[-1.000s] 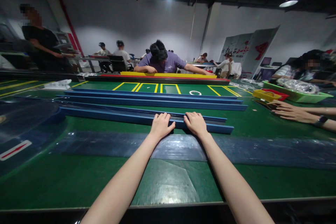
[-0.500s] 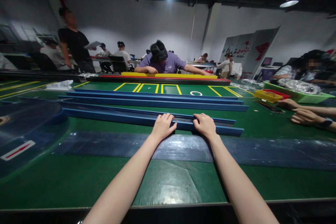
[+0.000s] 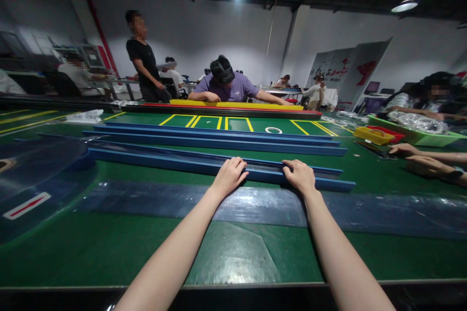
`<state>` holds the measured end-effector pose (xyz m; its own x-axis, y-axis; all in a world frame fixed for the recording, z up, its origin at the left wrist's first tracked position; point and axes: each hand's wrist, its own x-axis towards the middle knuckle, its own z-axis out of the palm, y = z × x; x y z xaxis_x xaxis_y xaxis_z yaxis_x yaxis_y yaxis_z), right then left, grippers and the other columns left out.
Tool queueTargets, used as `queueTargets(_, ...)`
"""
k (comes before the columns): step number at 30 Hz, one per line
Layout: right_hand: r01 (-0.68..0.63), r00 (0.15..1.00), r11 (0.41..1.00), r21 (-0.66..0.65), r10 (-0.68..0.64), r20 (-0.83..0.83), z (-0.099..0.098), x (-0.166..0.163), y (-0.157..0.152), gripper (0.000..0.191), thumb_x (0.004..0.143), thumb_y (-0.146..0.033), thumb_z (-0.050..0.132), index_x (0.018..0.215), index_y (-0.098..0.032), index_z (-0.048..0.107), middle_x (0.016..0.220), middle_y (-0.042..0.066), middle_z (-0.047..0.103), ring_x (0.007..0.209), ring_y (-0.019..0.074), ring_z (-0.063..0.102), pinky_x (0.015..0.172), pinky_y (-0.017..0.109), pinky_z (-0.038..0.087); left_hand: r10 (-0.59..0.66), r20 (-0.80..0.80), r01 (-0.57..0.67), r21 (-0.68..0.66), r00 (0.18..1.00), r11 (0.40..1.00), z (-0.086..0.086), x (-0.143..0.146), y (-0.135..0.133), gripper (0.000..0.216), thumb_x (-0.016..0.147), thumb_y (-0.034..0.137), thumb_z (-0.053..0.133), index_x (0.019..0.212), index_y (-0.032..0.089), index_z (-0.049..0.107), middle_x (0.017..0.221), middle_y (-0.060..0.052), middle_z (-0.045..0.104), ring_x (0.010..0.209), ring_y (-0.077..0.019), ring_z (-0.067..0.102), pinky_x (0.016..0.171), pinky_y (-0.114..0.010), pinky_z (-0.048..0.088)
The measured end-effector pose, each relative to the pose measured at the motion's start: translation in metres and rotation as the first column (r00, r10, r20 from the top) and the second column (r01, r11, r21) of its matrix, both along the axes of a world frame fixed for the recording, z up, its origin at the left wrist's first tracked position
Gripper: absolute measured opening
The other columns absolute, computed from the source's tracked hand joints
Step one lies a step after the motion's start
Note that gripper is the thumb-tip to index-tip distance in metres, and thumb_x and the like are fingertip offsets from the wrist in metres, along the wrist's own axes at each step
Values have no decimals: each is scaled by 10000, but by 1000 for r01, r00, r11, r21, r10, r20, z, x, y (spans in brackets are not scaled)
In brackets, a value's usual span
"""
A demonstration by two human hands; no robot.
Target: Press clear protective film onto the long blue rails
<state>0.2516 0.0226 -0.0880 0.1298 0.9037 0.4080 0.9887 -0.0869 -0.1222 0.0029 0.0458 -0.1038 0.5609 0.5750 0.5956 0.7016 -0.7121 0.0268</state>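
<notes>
Head view: a blue rail [image 3: 164, 162] lies lengthwise before the person, with both hands on its front side. The left hand [image 3: 229, 175] curls its fingers over the rail near its middle; the right hand [image 3: 301, 175] does the same nearer the right end. Both seem to grip it, though how firmly I cannot tell. Two spaced holds probably keep so long a piece from twisting or swinging. Behind the rail, more blue rails [image 3: 237, 142] run roughly parallel, which likely saves room. In front of it, a clear strip [image 3: 262, 204] lies flat on the table [image 3: 146, 248], perhaps so that its length has full support. By the rail's left end is a clear roll [image 3: 44, 165]; whether they touch, I cannot tell.
</notes>
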Motion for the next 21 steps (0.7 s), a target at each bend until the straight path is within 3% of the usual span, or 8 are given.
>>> queueTargets(21,-81,993,995,-67,86,81,8,-5,-1,361,784,-277,399,1050,-173,620,1019,83,643,933,206,558,774,280,387,4,32,-1,-84,999,996,-1,3,2,119,872,301,471,889,190,511,918,-38,573,873,-174,533,771,-288,417)
